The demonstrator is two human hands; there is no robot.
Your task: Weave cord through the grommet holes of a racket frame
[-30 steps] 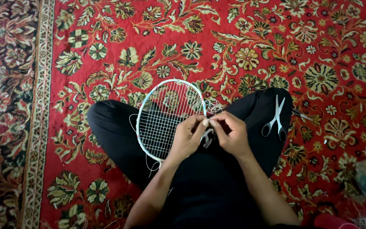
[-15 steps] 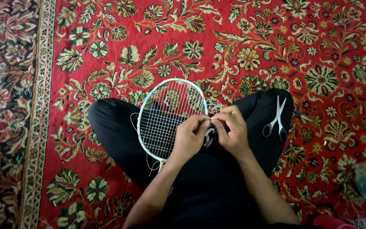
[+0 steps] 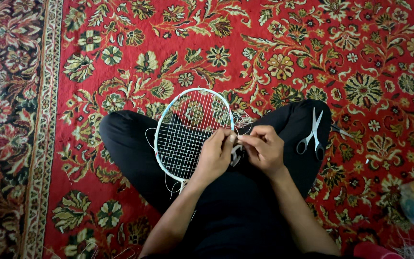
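Both hands, left hand [image 3: 215, 156] and right hand [image 3: 264, 149], still at the racket [image 3: 188, 132] rim, fingers pinching string as before.

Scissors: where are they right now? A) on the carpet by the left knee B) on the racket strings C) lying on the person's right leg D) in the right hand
C: the scissors lie untouched on the dark trouser leg to the right, while both hands, left and right, work at the racket rim.
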